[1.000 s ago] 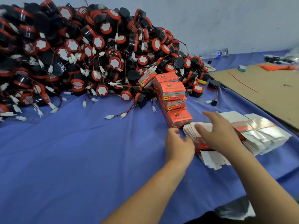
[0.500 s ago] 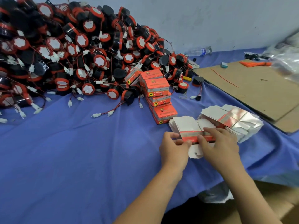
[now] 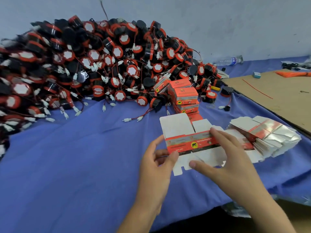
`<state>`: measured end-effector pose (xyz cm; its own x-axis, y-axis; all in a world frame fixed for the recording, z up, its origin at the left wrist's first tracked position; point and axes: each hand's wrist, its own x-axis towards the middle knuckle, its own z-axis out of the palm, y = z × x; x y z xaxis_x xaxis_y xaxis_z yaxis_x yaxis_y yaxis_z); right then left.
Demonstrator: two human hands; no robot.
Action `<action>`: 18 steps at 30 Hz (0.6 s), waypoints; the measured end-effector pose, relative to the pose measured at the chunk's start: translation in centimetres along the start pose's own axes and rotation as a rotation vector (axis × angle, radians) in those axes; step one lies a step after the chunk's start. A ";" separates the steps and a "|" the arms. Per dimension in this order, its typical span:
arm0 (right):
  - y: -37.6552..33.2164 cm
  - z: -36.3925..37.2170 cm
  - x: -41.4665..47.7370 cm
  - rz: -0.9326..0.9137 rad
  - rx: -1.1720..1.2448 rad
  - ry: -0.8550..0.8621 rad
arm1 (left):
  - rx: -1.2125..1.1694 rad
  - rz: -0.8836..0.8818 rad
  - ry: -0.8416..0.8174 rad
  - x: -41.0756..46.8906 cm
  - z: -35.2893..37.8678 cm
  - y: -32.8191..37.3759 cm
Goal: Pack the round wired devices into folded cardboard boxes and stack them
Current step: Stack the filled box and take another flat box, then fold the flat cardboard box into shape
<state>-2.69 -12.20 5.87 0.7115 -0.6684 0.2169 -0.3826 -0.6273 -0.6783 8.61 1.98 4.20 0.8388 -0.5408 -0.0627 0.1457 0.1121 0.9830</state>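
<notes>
Both hands hold one flat, unfolded box blank (image 3: 188, 143), orange and black with white flaps, above the blue cloth. My left hand (image 3: 156, 163) pinches its left end between thumb and fingers. My right hand (image 3: 225, 158) grips its right part, fingers over the top edge and thumb under the lower flap. A fanned heap of flat box blanks (image 3: 269, 137) lies to the right. Behind stands a stack of closed orange boxes (image 3: 185, 96). A big pile of round black-and-orange wired devices (image 3: 94, 68) fills the back left.
Blue cloth (image 3: 67, 165) covers the table, its front edge at the lower right. A brown cardboard sheet (image 3: 277, 95) lies at the right. A plastic water bottle (image 3: 227, 60) rests by the wall. Loose white connectors on red wires (image 3: 133, 119) trail from the pile.
Both hands have lifted one box blank off the heap and drawn it left and toward me, with its white flaps spread. The camera has moved closer.
</notes>
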 end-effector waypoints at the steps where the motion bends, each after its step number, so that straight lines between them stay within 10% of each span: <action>1: -0.8 0.9 -0.1 -0.027 -0.012 -0.020 | 0.041 0.033 0.042 -0.6 -1.2 0.1; 12: -9.8 12.4 -3.9 -0.273 -0.037 -0.233 | 0.430 0.070 0.353 -6.5 -16.3 0.5; 18: -12.0 19.0 -7.3 -0.306 -0.250 -0.376 | 1.102 -0.193 0.412 -8.5 -21.6 -1.9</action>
<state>7.87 7.81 -0.91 0.9566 -0.2798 0.0812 -0.2205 -0.8774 -0.4261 12.55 24.31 -0.89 0.9871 -0.1395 -0.0786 -0.0724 -0.8270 0.5575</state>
